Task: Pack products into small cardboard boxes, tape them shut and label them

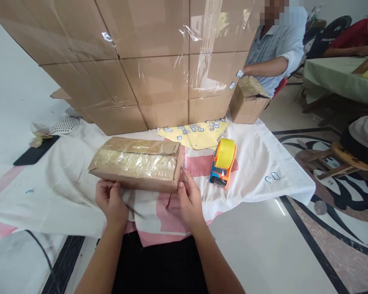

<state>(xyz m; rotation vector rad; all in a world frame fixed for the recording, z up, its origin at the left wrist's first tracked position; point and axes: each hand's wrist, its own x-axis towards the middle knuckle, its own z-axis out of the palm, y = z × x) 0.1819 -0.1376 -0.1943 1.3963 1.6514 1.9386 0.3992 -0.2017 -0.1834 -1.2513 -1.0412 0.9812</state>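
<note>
Head view: holding a box, already sealed along the top with tape, by the look of it; unable to tell of anything left on the hidden underside. Pointing lengthwise from left to right, taped face up, with the right end slightly nearer. Placed over the near side of the cloth, before the stack and left of the dispenser. Gripped at the near edge by curled left hand and at the right corner by right hand, with thumbs in front.
</note>
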